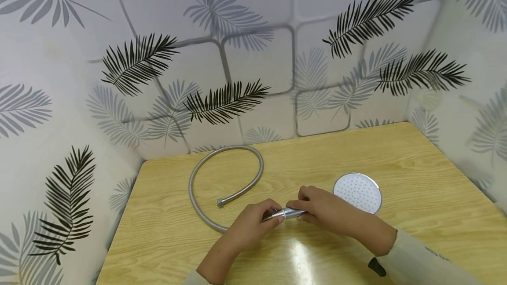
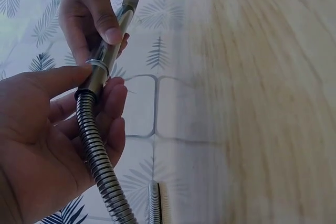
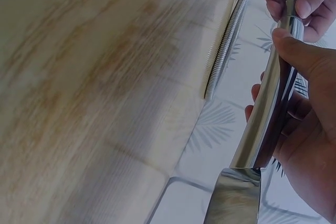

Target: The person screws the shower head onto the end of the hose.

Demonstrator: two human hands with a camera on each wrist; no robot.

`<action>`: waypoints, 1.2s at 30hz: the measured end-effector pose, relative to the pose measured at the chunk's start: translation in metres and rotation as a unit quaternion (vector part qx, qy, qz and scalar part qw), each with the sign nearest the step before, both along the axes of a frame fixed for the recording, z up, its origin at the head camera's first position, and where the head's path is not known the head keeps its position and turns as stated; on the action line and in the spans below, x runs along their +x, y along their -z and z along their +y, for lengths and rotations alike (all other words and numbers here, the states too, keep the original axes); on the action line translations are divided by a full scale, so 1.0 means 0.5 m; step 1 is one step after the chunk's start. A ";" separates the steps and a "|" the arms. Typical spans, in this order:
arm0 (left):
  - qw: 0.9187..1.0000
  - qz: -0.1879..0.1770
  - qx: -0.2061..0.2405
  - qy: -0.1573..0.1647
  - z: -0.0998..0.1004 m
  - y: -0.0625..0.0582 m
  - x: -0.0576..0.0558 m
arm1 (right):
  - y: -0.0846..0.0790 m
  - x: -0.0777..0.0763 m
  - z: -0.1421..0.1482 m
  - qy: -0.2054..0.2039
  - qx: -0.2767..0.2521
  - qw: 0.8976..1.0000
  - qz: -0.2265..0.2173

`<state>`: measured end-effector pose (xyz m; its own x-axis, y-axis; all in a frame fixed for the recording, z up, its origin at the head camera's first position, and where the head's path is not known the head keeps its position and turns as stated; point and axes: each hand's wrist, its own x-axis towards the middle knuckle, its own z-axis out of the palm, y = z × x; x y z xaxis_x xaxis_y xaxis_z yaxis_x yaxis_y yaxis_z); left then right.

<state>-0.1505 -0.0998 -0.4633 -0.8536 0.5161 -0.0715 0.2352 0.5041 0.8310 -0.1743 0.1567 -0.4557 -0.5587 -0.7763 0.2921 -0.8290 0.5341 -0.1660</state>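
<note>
A hand shower head [image 1: 358, 192] with a round white spray face and chrome rim is held just over the table. My right hand [image 1: 321, 208] grips its chrome handle [image 3: 268, 108], fingers round one side and thumb along the other. At the handle's lower end, my left hand [image 1: 253, 223] pinches the conical end fitting [image 2: 93, 83] of a ribbed metal shower hose [image 2: 100, 156] between thumb and fingers. Fitting and handle meet end to end; how far they are threaded together cannot be told. The hose's other end, a hex nut [image 1: 220, 202], lies loose on the table.
The hose lies in a wide loop on the wooden table [image 1: 158, 214], left of and behind my hands. A wall [image 1: 261, 65] with leaf-patterned covering stands along the back edge, with more of it at both sides.
</note>
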 end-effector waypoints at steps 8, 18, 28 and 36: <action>1.000 0.004 -0.002 -0.003 0.005 0.001 -0.002 | 0.003 -0.001 0.001 0.002 0.001 1.000 -0.003; 1.000 -0.013 -0.011 0.004 0.001 -0.003 0.002 | 0.000 -0.002 0.003 0.002 0.005 1.000 0.000; 1.000 -0.005 0.024 -0.005 0.000 -0.001 0.002 | -0.003 -0.001 0.001 -0.007 -0.010 1.000 0.008; 1.000 -0.015 -0.009 -0.006 0.001 0.000 0.003 | -0.006 -0.001 -0.001 -0.015 -0.010 1.000 0.015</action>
